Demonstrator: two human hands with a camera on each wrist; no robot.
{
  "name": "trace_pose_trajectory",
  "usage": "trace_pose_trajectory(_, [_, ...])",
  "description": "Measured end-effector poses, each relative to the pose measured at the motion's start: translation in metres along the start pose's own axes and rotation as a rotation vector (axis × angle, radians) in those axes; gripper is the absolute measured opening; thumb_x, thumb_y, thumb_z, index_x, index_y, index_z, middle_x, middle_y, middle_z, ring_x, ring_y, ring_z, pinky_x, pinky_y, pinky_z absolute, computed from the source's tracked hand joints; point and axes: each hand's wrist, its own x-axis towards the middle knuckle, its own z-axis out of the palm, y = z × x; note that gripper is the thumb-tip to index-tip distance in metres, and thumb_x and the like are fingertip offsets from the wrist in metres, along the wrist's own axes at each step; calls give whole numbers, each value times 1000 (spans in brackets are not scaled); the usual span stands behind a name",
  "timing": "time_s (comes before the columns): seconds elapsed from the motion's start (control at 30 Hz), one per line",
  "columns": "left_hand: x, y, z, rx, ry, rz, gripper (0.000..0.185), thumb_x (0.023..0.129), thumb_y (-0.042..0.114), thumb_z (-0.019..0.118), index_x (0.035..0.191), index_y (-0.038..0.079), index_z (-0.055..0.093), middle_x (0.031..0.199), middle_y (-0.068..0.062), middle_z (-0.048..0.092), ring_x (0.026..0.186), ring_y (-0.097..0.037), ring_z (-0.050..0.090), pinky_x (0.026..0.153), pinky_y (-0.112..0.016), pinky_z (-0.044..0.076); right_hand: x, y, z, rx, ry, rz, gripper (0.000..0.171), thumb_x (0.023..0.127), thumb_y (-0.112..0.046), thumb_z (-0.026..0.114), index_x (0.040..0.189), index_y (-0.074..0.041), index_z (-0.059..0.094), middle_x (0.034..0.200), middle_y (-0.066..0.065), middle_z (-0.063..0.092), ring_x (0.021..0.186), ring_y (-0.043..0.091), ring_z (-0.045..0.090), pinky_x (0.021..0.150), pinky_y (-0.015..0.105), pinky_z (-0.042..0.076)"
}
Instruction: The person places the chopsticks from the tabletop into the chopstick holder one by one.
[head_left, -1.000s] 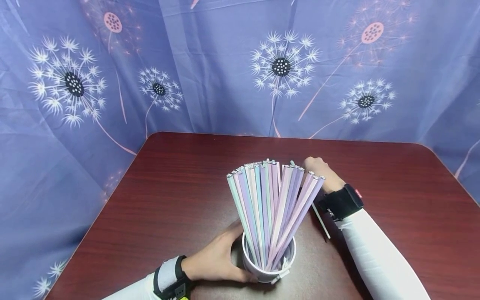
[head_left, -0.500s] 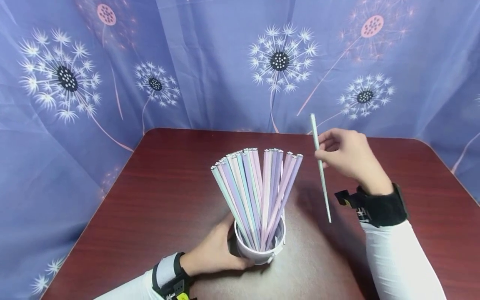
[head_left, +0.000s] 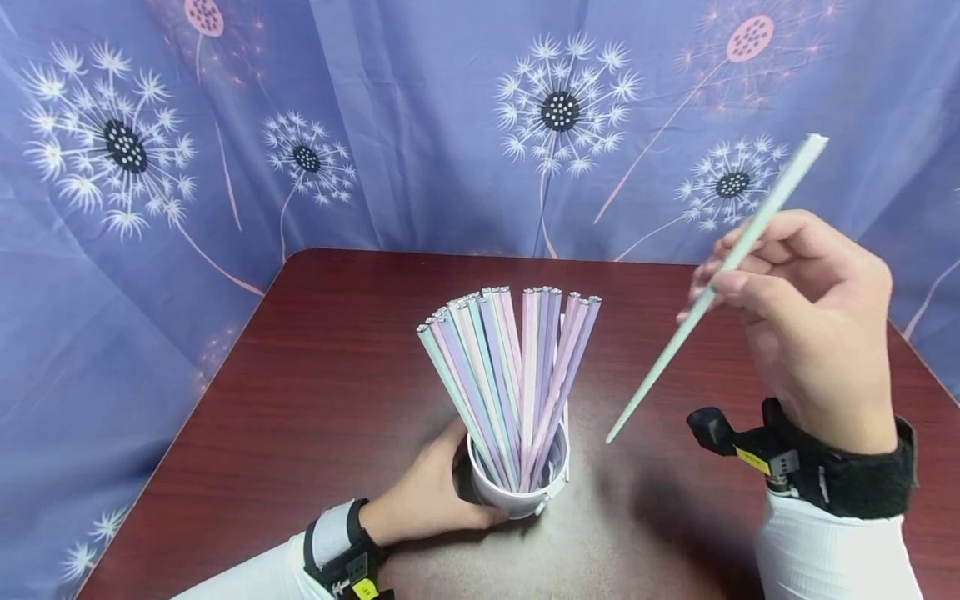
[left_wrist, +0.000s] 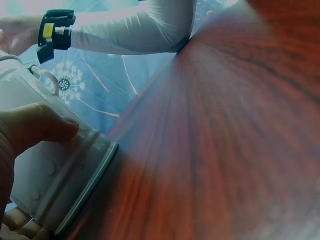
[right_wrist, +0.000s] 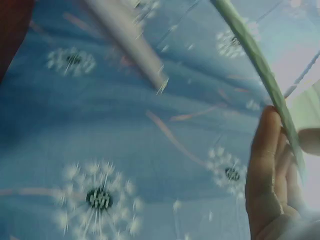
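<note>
A pale green chopstick (head_left: 672, 350) slants up to the right, pinched between the thumb and fingers of my right hand (head_left: 825, 325). Its thin tip points down to the left, above the table. My left hand (head_left: 423, 500) grips a small white bucket (head_left: 517, 504) round its left side, and in the left wrist view the thumb lies along the bucket's wall (left_wrist: 57, 165). Several pastel chopsticks (head_left: 525, 383) in pink, purple, green and blue fan out of the bucket. Their lower ends are hidden inside it.
The dark red wooden table (head_left: 337, 375) spreads on both sides of the bucket. Behind it hangs a blue curtain (head_left: 435, 150) printed with dandelions. Each wrist wears a black strap with a small device (head_left: 780, 462).
My right hand has lifted the green chopstick off the table and carried it right and nearer, tilting it. My left hand stays on the bucket, which appears slightly higher and farther left in view.
</note>
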Motion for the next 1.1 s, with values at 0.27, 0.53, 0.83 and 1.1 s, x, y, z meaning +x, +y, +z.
trace_pose_trajectory(0.27, [2,-1,0,-8,-11,16,106,59,44,91,144,38,29,135,17,49,124,-7,50,107,-32,40,-11,4,11,108,-99,-1,28,76,35,39,104,33,42,90,40,58,78,48,62,74,54,56])
trace_pose_trajectory(0.53, [4,-2,1,-21,-14,46,106,60,42,91,145,38,28,137,17,48,126,-9,49,108,-32,39,-14,7,24,-132,-203,66,26,79,32,47,105,29,47,89,35,61,79,42,66,74,46,58])
trace_pose_trajectory(0.83, [2,-2,0,-29,-17,41,105,60,39,91,144,37,29,136,16,49,126,-9,49,109,-32,39,-15,10,31,-292,-279,101,26,79,28,56,104,23,53,85,32,63,73,35,68,69,41,57])
trace_pose_trajectory(1.1, [1,-2,0,-12,-12,29,106,59,40,91,144,37,29,135,15,49,125,-8,50,107,-33,40,-14,10,32,-315,-247,103,21,81,25,56,102,23,54,82,31,63,70,36,67,71,40,57])
